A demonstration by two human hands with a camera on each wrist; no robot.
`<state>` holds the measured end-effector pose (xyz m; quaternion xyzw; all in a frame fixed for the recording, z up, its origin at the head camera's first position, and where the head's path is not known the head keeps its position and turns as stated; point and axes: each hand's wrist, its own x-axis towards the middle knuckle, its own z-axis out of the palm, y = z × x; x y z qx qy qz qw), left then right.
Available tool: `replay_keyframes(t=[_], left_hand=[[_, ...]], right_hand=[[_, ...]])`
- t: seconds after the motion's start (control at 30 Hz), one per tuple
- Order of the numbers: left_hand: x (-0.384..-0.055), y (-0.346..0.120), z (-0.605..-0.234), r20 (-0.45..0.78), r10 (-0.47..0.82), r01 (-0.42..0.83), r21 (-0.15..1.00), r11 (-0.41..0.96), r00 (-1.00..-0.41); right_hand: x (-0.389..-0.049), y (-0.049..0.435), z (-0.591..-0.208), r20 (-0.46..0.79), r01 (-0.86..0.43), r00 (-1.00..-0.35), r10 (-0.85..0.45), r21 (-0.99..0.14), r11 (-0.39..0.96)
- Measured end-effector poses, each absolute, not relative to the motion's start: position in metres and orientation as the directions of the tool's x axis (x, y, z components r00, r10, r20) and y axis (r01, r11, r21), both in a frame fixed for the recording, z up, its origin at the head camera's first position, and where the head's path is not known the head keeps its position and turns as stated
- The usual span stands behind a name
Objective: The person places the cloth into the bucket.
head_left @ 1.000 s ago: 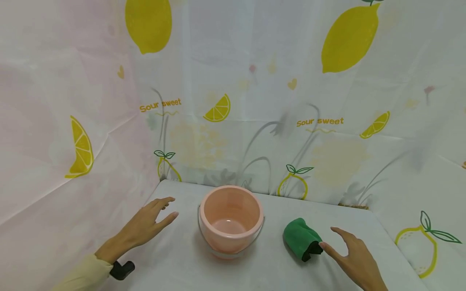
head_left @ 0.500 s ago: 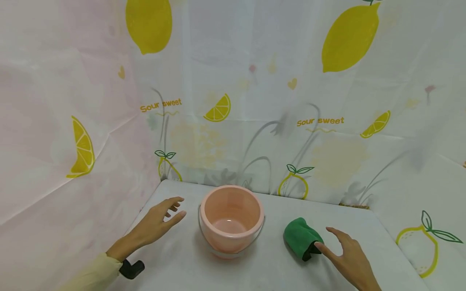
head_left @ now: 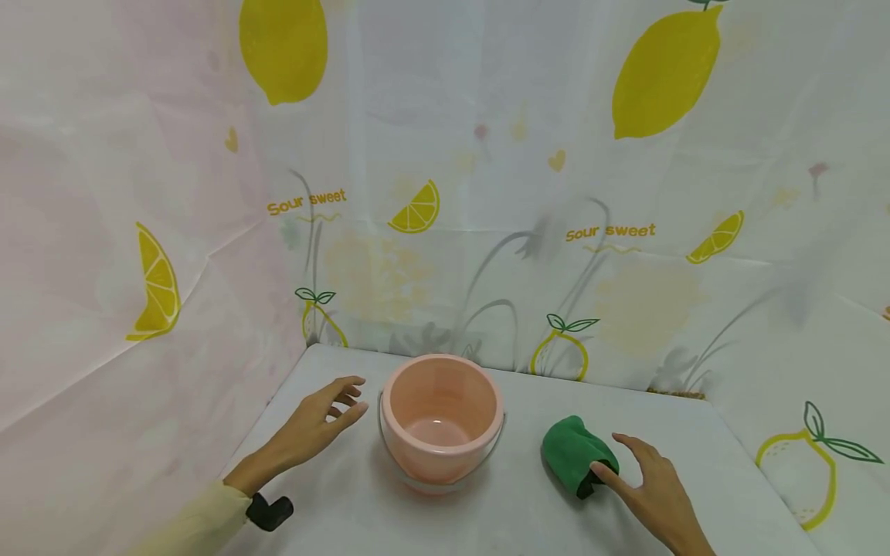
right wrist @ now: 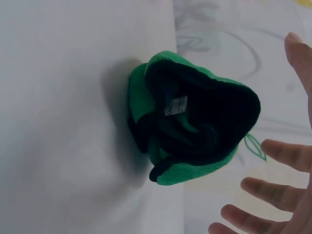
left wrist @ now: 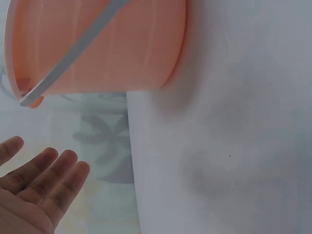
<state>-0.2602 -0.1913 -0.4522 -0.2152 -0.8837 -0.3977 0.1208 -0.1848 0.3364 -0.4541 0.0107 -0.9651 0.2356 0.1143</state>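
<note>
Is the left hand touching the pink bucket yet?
Apart. The head view shows a strip of white table between the left hand and the pink bucket; the left wrist view shows its fingers spread clear of it.

The left wrist view cuts off most of the pink bucket (left wrist: 97, 46) and the left hand (left wrist: 34, 195). The label (right wrist: 175, 105) inside the green cloth (right wrist: 190, 131) is too small to read.

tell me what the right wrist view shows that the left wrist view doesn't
Only the right wrist view shows the green cloth, bunched up with a small white label in its dark fold, and the right hand with fingers spread beside it. Only the left wrist view shows the pink bucket with its grey handle, and the left hand open near it. Both show the white table and the printed backdrop.
</note>
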Motion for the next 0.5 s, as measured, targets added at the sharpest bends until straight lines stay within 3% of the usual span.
replay_keyframes(t=[0.5], left_hand=[[-0.262,-0.171,-0.45,0.341,0.33,0.471,0.708,0.525,-0.88]], right_hand=[[-0.197,0.325,-0.464,0.153,-0.034,-0.987,0.046,-0.486,0.873]])
